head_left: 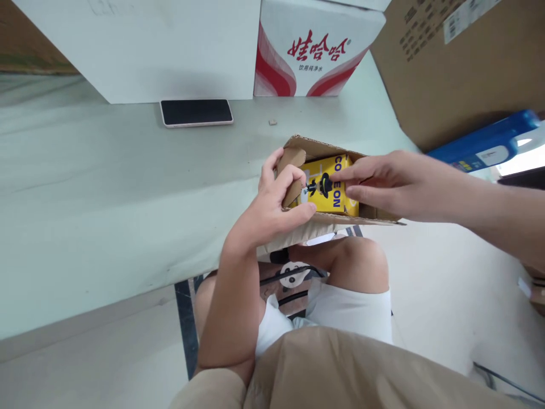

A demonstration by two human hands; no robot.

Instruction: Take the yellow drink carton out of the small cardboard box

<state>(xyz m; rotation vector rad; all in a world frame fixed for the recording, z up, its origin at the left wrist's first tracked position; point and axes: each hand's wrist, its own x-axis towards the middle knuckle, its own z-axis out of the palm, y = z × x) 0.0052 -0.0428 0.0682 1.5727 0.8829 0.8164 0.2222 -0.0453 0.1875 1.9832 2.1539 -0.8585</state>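
An open brown cardboard box rests at the front edge of the pale green table. Inside lies a yellow package with dark blue lettering and a black hat figure. My left hand is closed round the left end of the cardboard box, its fingers over the folded flap. From the right, my right hand reaches over the box's opening. Its index finger and thumb are stretched out and apart, touching the top of the yellow package; the other fingers are partly hidden.
Behind, a black-screened phone lies before a large white box. A white and red carton stands beside it. A large brown carton and a blue object are on the right. My knees are below the table edge.
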